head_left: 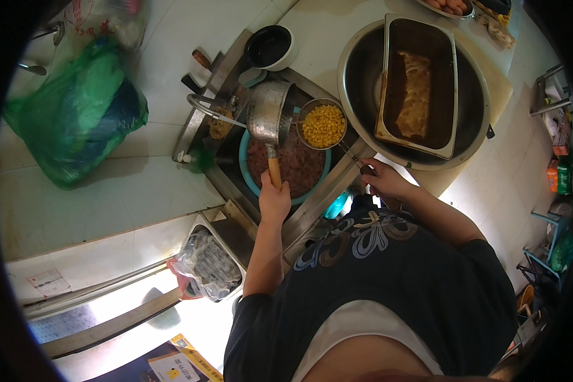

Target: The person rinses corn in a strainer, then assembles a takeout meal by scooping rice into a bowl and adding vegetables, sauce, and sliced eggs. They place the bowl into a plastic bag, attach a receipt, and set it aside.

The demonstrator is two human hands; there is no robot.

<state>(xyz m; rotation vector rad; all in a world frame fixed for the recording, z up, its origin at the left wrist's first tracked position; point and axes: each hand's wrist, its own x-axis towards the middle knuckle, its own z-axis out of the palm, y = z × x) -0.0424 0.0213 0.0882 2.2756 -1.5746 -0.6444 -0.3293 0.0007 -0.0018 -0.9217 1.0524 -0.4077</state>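
Observation:
Wrapped round a wooden handle, my left hand [275,200] holds a dented metal saucepan [265,114] tilted on its side over the sink. My right hand [385,179] grips the handle of a round strainer [346,148], whose bowl is full of yellow corn kernels [323,125]. The strainer's bowl is just right of the pan's mouth. Below both, a turquoise basket [244,167] with pinkish-brown contents, perhaps meat, sits in the metal sink [312,202]. A curved faucet [204,105] reaches in from the left, its end close to the pan.
Right of the sink, a large steel basin [350,95] carries a deep rectangular pan [451,95] with a brown block in liquid. A white bowl [286,60] with dark inside stands behind the sink. Left lies a green plastic bag [83,108]; a lined bin [213,264] stands below.

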